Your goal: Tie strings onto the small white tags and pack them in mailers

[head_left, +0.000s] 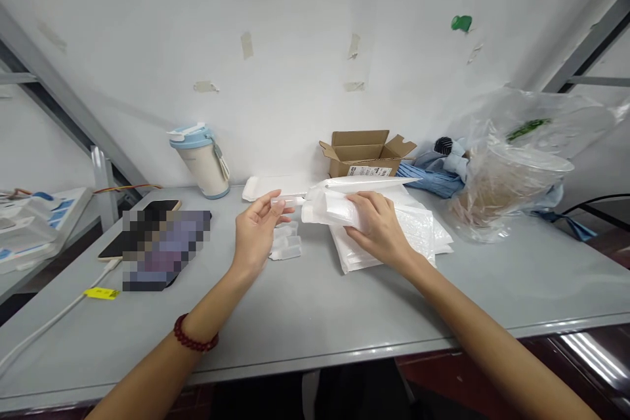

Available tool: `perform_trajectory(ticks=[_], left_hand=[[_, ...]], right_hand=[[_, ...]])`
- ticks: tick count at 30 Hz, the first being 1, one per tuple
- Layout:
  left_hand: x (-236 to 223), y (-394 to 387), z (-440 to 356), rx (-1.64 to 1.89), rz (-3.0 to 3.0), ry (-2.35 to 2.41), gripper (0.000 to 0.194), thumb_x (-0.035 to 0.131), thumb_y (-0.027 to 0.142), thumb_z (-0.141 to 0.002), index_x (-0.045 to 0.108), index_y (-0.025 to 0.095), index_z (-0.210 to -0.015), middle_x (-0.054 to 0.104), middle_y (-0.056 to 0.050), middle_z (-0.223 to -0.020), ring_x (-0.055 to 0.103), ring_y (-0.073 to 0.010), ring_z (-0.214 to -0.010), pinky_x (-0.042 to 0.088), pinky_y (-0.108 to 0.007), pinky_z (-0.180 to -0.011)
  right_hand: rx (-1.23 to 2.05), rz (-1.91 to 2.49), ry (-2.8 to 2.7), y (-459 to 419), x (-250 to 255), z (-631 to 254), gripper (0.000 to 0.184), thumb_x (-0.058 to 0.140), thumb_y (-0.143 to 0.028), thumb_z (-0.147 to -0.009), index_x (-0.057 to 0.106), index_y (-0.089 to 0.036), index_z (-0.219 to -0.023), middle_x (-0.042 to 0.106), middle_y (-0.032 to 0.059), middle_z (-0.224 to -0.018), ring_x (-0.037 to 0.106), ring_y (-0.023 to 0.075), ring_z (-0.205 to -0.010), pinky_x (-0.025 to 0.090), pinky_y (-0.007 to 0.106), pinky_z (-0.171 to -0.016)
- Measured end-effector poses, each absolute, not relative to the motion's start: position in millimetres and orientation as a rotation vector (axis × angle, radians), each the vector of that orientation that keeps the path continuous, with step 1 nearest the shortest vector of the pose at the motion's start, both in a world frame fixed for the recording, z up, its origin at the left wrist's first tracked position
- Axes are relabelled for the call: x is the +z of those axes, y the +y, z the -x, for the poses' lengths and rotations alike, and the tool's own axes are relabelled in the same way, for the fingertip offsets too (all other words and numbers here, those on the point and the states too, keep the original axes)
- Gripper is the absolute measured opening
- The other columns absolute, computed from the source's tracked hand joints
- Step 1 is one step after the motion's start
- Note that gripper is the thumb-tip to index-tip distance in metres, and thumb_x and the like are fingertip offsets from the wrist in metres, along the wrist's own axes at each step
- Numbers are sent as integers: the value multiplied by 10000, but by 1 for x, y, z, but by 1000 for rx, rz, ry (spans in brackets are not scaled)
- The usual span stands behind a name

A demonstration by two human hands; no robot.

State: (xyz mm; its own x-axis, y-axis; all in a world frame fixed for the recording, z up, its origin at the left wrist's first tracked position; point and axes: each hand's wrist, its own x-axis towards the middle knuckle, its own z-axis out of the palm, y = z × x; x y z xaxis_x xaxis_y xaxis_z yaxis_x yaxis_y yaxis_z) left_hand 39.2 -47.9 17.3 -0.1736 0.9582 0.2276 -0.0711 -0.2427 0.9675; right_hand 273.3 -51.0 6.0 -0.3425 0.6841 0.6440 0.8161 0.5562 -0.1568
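Between the thumb and fingers of my left hand (pixel 256 233) is a small clear plastic bottle (pixel 285 202), its tip pointing right. That tip is at the mouth of a white bubble mailer (pixel 339 208), which my right hand (pixel 377 226) grips from above. Whether the tip is inside the mailer I cannot tell. Several similar small bottles (pixel 287 248) lie on the table just under my left hand. More white bubble mailers (pixel 357 257) lie beneath my right hand, and another (pixel 260 188) lies flat near the wall.
An opened cardboard box (pixel 364 151) stands against the wall. A cream tumbler (pixel 201 161) with a blue lid and phones (pixel 142 226) with a white cable (pixel 54 318) are to the left. Blue cloth (pixel 433 177) and a plastic-wrapped bundle (pixel 512 177) occupy the right back of the grey table (pixel 275 335).
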Motion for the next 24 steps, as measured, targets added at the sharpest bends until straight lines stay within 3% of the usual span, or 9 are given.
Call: perform_trajectory(ticks=[5, 7, 14, 19, 24], left_hand=[[15, -52, -43, 1485, -1357, 1259, 537, 673, 454, -756, 617, 153, -1197, 688, -27, -806, 629, -141, -695, 530, -321, -745], [15, -54, -43, 1514, -1451, 1301, 505, 671, 444, -757, 631, 175, -1182, 683, -22, -871, 618, -129, -692, 532, -309, -733], [9, -57, -51, 1412, -1627, 1134, 388, 680, 350, -754, 635, 203, -1110, 693, -55, -1069, 647, -191, -925, 531, -331, -837], [14, -57, -47, 1347, -1649, 1136, 242, 729, 314, -704, 644, 175, -884, 715, -68, -962, 651, -182, -807, 541, -336, -773], [28, -51, -26, 1477, -1655, 1154, 257, 763, 331, -669, 687, 163, -849, 689, -43, -815, 625, -166, -747, 531, -304, -724]], right_hand=[[-247, 1188, -2128, -50, 5, -274, 480, 569, -234, -749, 445, -212, -1212, 526, 126, -1135, 494, 295, -1077, 376, 447, -883], [-248, 1183, -2127, -51, 5, -273, 482, 572, -232, -745, 449, -211, -1210, 528, 125, -1133, 495, 293, -1076, 376, 449, -888], [-217, 1098, -2188, -53, 6, -272, 494, 555, -218, -753, 450, -214, -1236, 525, 118, -1136, 500, 286, -1054, 396, 447, -876], [-189, 1094, -2162, -52, 6, -273, 479, 562, -233, -758, 459, -210, -1226, 531, 112, -1127, 506, 276, -1048, 405, 436, -869], [-169, 1118, -2139, -52, 8, -273, 448, 553, -249, -780, 468, -222, -1218, 537, 108, -1130, 503, 275, -1057, 406, 437, -874]])
